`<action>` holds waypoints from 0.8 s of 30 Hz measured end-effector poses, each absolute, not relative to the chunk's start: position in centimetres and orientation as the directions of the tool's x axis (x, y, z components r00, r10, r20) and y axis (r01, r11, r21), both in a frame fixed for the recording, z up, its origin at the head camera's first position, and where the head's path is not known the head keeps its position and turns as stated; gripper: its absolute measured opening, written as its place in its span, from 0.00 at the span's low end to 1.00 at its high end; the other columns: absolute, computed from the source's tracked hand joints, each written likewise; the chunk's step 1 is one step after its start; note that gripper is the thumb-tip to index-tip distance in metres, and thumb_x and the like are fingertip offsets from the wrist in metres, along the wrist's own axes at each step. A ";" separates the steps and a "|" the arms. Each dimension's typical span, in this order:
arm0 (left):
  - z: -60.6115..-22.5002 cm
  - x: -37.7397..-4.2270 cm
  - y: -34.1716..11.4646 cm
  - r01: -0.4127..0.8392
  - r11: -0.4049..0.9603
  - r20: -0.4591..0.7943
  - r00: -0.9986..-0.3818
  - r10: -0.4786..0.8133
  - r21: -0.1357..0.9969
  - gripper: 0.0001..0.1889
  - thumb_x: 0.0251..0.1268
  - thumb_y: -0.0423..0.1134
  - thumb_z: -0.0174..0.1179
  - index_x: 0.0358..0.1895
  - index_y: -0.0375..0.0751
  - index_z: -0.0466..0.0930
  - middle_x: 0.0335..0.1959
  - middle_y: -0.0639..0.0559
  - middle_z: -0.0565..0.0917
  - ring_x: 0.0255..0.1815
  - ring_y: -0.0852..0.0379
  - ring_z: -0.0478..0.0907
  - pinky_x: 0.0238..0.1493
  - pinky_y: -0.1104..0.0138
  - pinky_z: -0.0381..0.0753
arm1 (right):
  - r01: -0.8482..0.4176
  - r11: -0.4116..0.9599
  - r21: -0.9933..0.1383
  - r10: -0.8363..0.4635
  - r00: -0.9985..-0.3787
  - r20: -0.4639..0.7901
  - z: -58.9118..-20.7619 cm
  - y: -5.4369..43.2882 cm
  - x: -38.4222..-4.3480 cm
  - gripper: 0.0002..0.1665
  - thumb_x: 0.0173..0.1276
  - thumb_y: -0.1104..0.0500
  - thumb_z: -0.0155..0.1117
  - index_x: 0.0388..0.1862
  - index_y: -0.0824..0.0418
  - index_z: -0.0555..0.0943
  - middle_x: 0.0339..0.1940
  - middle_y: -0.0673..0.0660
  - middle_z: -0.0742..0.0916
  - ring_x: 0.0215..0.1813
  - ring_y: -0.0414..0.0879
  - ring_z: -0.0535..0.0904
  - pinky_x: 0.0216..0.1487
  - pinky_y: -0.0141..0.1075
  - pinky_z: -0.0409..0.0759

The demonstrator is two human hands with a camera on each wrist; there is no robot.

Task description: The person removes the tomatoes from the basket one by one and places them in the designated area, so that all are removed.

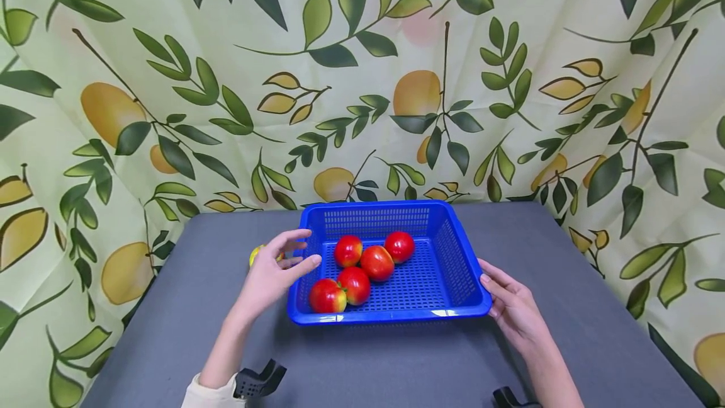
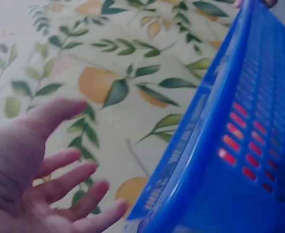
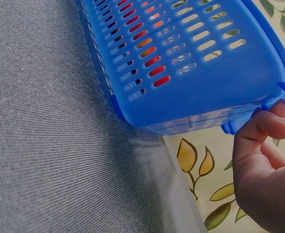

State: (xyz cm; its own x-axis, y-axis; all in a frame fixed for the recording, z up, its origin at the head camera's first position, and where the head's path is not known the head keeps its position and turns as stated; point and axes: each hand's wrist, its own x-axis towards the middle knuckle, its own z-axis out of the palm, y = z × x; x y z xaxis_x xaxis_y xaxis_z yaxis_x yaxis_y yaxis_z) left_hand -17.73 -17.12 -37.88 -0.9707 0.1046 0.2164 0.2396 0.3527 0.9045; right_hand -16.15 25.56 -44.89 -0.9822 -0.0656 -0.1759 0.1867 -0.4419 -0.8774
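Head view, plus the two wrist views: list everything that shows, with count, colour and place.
Basket: 1, blue, middle of the head view
Red fruits: 5, red with some yellow, inside the basket, mostly toward its left side
Table: 1, grey, below the basket
Partly hidden item: 1, yellow, behind the left hand; kind unclear
Printed cloth: pale with green leaves and orange-yellow fruit, behind the table
Wrist devices: 2, black, one by each wrist
Sleeve: 1, off-white, left forearm
Left hand: 1, bare, beside the basket's left side
Right hand: 1, bare, gripping the basket's near right corner
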 end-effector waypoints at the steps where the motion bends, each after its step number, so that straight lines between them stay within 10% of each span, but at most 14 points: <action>1: -37.9 -17.8 -16.7 0.240 0.338 0.199 -0.968 0.151 0.910 0.28 0.59 0.48 0.71 0.63 0.48 0.75 0.61 0.47 0.76 0.60 0.45 0.74 0.55 0.53 0.78 | 0.185 -0.438 -0.880 -0.065 -0.983 -0.174 -44.9 25.6 -16.1 0.22 0.75 0.61 0.59 0.66 0.55 0.77 0.52 0.55 0.86 0.47 0.49 0.85 0.46 0.39 0.82; 9: -39.1 -19.0 -14.4 0.251 0.383 0.091 -0.917 0.388 0.889 0.29 0.57 0.45 0.73 0.62 0.42 0.76 0.62 0.44 0.75 0.59 0.40 0.75 0.53 0.52 0.79 | 0.177 -0.435 -0.883 -0.071 -0.984 -0.163 -44.8 25.6 -16.1 0.22 0.75 0.60 0.59 0.66 0.55 0.77 0.53 0.55 0.86 0.47 0.49 0.85 0.47 0.40 0.82; 24: -39.7 -19.9 -13.5 0.267 0.510 0.010 -0.892 0.452 0.818 0.27 0.54 0.31 0.73 0.60 0.38 0.77 0.59 0.43 0.77 0.59 0.40 0.75 0.51 0.50 0.80 | 0.183 -0.418 -0.890 -0.047 -0.983 -0.180 -44.9 25.6 -16.1 0.25 0.74 0.59 0.61 0.68 0.56 0.75 0.51 0.54 0.86 0.46 0.47 0.85 0.44 0.37 0.83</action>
State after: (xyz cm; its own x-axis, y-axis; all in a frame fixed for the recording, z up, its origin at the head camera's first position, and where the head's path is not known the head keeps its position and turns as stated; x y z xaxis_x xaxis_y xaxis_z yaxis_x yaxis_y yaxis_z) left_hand -19.93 -13.54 -39.74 -0.8919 0.4521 0.0096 0.2674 0.5101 0.8175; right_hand -16.10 25.59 -44.87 -0.9826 -0.0472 -0.1798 0.1829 -0.4179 -0.8899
